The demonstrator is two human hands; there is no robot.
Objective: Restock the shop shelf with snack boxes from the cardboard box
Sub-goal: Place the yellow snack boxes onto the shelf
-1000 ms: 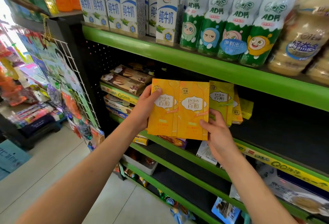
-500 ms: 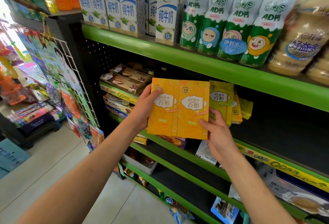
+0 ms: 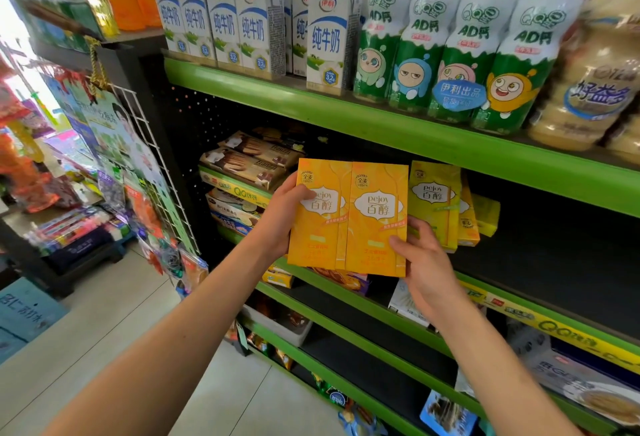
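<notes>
Two orange-yellow Pejoy snack boxes stand upright side by side in front of the shop shelf. My left hand grips the left box at its left edge, thumb across the front. My right hand grips the right box at its lower right corner. Behind them, several yellow-green Pejoy boxes stand on the dark shelf board. The cardboard box is out of view.
Milk cartons and green drink bottles line the upper green shelf. Brown biscuit packs lie left of the boxes. A wire rack with hanging packets stands at the shelf's left end. Lower shelves hold mixed snacks.
Both hands have lifted the two boxes very slightly and brought them a little closer to the shelf. The grips are the same.
</notes>
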